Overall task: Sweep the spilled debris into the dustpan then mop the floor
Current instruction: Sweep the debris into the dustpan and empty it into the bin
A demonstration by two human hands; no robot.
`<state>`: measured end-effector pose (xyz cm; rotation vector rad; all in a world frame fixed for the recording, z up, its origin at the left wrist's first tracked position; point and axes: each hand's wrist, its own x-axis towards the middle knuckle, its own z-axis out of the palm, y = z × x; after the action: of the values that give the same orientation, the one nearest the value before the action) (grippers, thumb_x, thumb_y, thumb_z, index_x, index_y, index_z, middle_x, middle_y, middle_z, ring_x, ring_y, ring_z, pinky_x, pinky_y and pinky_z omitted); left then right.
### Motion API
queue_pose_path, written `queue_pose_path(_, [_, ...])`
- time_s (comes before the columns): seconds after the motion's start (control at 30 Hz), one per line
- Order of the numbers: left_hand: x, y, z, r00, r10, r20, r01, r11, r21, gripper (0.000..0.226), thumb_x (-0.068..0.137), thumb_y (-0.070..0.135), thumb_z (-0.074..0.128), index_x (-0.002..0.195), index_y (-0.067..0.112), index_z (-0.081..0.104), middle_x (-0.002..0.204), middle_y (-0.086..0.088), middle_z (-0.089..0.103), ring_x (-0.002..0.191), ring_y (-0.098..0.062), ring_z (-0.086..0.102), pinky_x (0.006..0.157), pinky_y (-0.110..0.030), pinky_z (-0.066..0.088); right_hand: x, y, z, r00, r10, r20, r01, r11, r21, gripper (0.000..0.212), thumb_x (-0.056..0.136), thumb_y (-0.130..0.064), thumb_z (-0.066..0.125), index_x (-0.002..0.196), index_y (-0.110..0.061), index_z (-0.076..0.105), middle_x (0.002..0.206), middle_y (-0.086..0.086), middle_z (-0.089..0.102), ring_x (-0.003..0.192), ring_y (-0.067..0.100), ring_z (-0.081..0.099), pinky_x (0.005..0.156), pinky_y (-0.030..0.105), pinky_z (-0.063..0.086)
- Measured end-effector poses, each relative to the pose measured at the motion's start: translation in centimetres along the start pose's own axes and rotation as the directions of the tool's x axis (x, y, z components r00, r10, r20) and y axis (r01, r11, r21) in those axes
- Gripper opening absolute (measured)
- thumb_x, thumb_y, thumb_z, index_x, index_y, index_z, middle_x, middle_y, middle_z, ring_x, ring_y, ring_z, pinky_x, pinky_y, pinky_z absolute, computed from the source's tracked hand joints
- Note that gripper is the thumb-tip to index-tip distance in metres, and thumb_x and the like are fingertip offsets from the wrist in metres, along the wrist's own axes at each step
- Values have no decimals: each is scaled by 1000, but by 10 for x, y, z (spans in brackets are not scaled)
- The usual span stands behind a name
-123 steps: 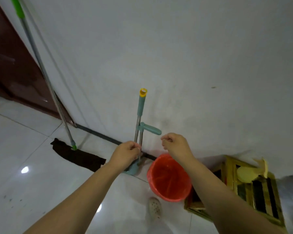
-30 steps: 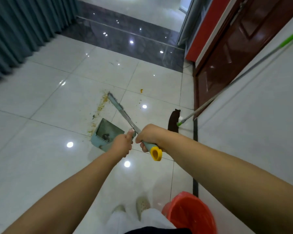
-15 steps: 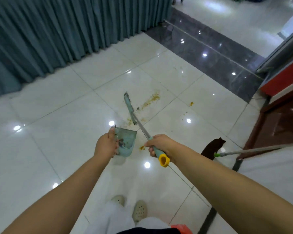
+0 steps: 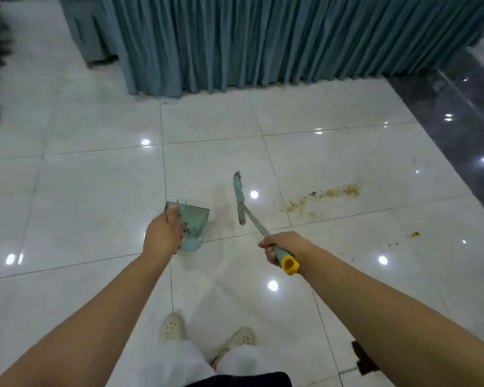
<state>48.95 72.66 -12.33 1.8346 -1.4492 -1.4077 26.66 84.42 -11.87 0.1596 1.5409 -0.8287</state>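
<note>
1. This looks like a large indoor hall, such as a banquet or function room, rather than a home; which exactly cannot be told.
2. The floor (image 4: 95, 191) is laid in big glossy white tiles that mirror many ceiling spotlights, which points to a wide, brightly lit public space.
3. A band of dark polished stone (image 4: 458, 118) borders the white tiles at the right, like a walkway edge.
4. Long teal pleated drapes (image 4: 263, 43) hang to the floor along the far side, like skirting round a table or stage.
5. Yellowish spilled debris (image 4: 327, 196) lies on the tiles.
</note>
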Motion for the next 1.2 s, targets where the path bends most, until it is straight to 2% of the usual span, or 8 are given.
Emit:
queue_pose_path(0.23, [37,-49,-107,959,-51,-279,17,992,-123,61,96,54,26,57,12,48,53,-5,49,43,-20,41,42,-25,34,18,5,110,994,93,63,-82,984,-156,2,89,4,54,87,4,55,47,8,51,32,10,43,34,14,41])
queue_pose_path(0.3, [48,-62,-139,941,-78,-330,28,987,-155,59,94,55,27,56,13,46,52,-4,48,42,-20,40,42,-25,35,22,8,146,989,120,90,-101,977,-190,7,91,0,53,88,5,55,58,10,53,32,10,44,34,14,42])
queue_pose_path(0.4, [64,-81,-190,912,-104,-396,34,983,-179,61,95,56,25,58,12,46,53,-5,48,42,-20,41,42,-25,37,29,13,200,980,162,118,-128,960,-250,9,93,-3,52,92,5,54,72,12,52,32,9,45,34,14,42])
queue_pose_path(0.63, [98,-123,-288,811,-237,-535,89,953,-289,55,98,52,23,65,18,50,59,-2,52,47,-16,48,43,-24,38,54,32,313,933,313,180,-222,891,-396,15,93,-4,47,106,4,50,75,12,55,34,8,44,33,15,41])
queue_pose_path(0.73, [104,-139,-317,778,-274,-566,87,938,-335,56,97,53,23,71,13,52,60,-2,51,47,-16,46,45,-24,37,65,49,355,908,368,200,-253,863,-437,22,93,-4,47,114,3,47,79,13,56,34,8,45,33,15,41])
queue_pose_path(0.83, [106,-150,-336,753,-276,-598,77,938,-337,57,98,52,24,62,15,46,57,-3,48,45,-18,43,43,-24,36,76,67,391,890,405,211,-276,845,-457,23,93,-3,46,115,1,46,85,14,56,33,8,44,33,15,40])
queue_pose_path(0.97, [110,-163,-348,741,-301,-600,82,928,-363,57,98,52,25,59,16,46,55,-2,47,43,-17,41,42,-24,34,88,79,418,877,427,222,-309,854,-419,10,92,0,45,102,0,45,97,17,56,32,9,43,32,14,40])
queue_pose_path(1.2, [111,-166,-331,718,-349,-602,115,913,-392,55,95,54,26,60,17,46,54,-1,48,41,-15,41,38,-22,35,104,57,393,917,370,150,-323,908,-266,4,94,1,45,91,4,46,89,20,52,27,9,40,30,13,40])
